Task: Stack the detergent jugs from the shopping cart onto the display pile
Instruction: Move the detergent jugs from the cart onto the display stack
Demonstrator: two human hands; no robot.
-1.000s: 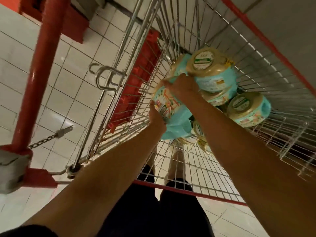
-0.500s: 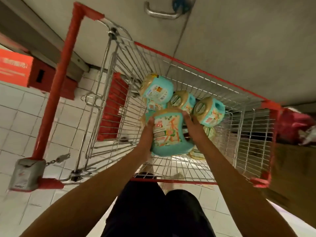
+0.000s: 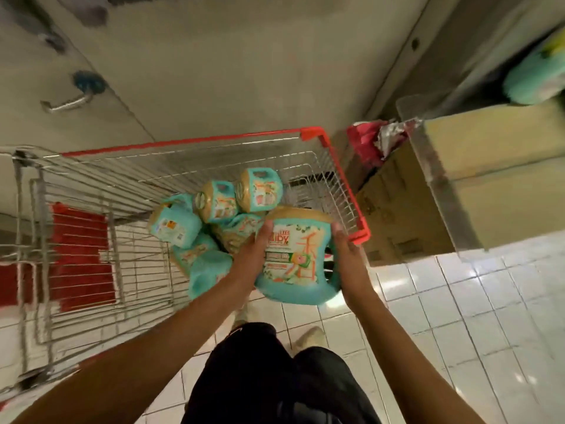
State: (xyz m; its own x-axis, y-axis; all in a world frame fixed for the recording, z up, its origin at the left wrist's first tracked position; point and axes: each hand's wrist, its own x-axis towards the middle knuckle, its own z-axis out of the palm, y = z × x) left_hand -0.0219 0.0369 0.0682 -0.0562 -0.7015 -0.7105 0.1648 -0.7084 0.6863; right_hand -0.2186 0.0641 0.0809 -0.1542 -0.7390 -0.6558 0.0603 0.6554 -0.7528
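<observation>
Jug (image 3: 295,258) shifted right, beside cart rim (image 3: 342,185)

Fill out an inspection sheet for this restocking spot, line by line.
Surface: glossy white tiled floor, with the cart standing on it.
Job's things: wire shopping cart with red rim holds several teal plastic jugs with tan tops. One more teal detergent jug is held clear of them, near the cart's right corner. Display pile: only a blurred teal shape at upper right; cannot tell.
Clutter: crumpled red and silver wrapping on brown cardboard boxes.
Grippers: left hand and right hand hold the jug by opposite sides.
Cables: nothing seen.
Surroundings: grey door with metal handle behind the cart.
</observation>
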